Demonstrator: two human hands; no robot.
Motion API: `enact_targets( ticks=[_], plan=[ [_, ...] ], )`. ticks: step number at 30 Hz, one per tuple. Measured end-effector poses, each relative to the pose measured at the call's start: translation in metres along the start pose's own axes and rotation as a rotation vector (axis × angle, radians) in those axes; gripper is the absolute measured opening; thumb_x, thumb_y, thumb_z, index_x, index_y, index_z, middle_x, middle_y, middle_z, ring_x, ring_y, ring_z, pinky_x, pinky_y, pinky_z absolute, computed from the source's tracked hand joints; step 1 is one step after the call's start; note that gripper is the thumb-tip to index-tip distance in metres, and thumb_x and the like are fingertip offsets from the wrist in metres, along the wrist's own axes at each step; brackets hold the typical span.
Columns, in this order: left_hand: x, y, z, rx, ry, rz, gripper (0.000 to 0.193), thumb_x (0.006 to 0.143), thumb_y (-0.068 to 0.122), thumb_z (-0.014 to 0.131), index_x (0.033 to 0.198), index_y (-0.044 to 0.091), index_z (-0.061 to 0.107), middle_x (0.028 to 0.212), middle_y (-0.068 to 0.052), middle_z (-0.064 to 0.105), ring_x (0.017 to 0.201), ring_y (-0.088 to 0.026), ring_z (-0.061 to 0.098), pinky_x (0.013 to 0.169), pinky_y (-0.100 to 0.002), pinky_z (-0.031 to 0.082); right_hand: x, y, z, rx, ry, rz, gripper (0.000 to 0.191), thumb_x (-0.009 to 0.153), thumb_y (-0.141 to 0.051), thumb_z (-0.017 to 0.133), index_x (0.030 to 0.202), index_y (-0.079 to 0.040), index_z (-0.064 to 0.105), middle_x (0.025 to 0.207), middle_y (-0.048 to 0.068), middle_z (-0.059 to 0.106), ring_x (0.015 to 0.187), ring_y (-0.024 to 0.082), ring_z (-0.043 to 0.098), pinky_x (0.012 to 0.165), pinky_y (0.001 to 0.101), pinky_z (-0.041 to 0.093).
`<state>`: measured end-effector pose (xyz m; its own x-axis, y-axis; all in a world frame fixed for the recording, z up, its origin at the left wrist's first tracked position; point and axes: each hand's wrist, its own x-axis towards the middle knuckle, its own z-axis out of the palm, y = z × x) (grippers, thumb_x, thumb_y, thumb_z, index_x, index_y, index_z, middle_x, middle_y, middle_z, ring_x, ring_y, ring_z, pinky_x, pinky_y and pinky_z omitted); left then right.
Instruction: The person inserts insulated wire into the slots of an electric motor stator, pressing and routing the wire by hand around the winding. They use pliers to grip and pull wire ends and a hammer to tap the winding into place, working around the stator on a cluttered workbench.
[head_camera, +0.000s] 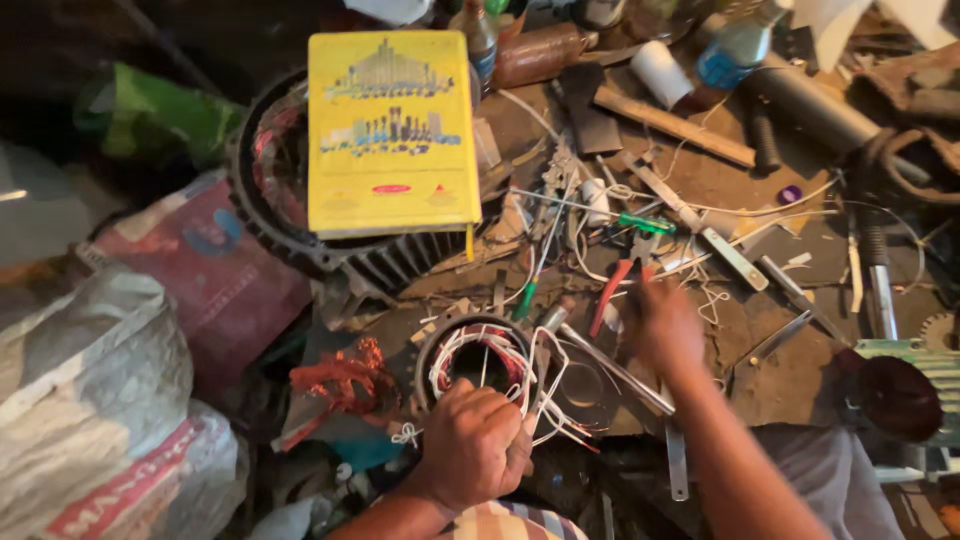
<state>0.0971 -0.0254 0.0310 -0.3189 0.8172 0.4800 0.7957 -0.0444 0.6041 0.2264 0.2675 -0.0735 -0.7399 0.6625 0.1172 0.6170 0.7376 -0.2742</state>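
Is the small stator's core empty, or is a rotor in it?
Empty: the stator shows a dark open bore, ringed by white wires; left hand grips its rim.

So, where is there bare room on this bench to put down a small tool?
Bare board shows right of the right hand, below the flat metal strips. Around the pliers and stator under the left hand, wires crowd everything.

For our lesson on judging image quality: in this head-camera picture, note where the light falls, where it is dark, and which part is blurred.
Head view: light falls brightest on the yellow box and the cluttered middle; the upper left corner is in deep shadow. The right hand is smeared by motion blur near the red-handled pliers, while the left hand on the small stator is fairly sharp. Edges look slightly bent.
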Motion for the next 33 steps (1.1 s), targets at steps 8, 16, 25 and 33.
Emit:
enact_targets(
  ticks=[8,16,25,33],
  plan=[
    [-0.009,0.0,0.001,0.017,0.062,-0.035,0.028,0.084,0.014,0.073,0.067,0.011,0.052,0.067,-0.006,0.053,0.064,-0.027,0.058,0.062,-0.043,0.04,0.108,0.025,-0.002,-0.274,-0.128,-0.033,0.047,0.083,-0.021,0.07,0.13,-0.018,0.066,0.133,0.015,0.063,0.119,0.04,0.06,0.089,0.064,0.046],
    [-0.011,-0.002,-0.002,-0.053,0.062,-0.03,0.03,0.086,0.017,0.076,0.07,0.01,0.051,0.069,-0.005,0.052,0.067,-0.027,0.058,0.065,-0.042,0.041,0.045,0.017,-0.099,0.465,0.2,-0.005,0.026,0.097,-0.019,0.072,0.119,-0.006,0.068,0.102,0.018,0.067,0.089,0.031,0.067,0.082,0.0444,0.053],
    [-0.013,-0.004,-0.002,0.012,0.047,-0.033,0.029,0.084,0.018,0.076,0.068,0.011,0.052,0.065,-0.004,0.05,0.063,-0.025,0.057,0.062,-0.041,0.039,-0.018,-0.103,-0.151,1.692,0.397,-0.156,0.018,0.095,-0.024,0.066,0.098,-0.01,0.055,0.083,0.009,0.054,0.07,0.023,0.054,0.067,0.0397,0.043],
    [-0.015,-0.006,0.0,-0.029,0.084,-0.05,0.035,0.09,0.019,0.075,0.066,0.011,0.05,0.066,-0.004,0.051,0.063,-0.025,0.057,0.062,-0.042,0.039,-0.02,-0.156,-0.15,1.863,0.217,-0.236,0.026,0.093,-0.028,0.061,0.079,-0.014,0.044,0.066,0.001,0.042,0.053,0.015,0.043,0.053,0.0355,0.033]
  ],
)
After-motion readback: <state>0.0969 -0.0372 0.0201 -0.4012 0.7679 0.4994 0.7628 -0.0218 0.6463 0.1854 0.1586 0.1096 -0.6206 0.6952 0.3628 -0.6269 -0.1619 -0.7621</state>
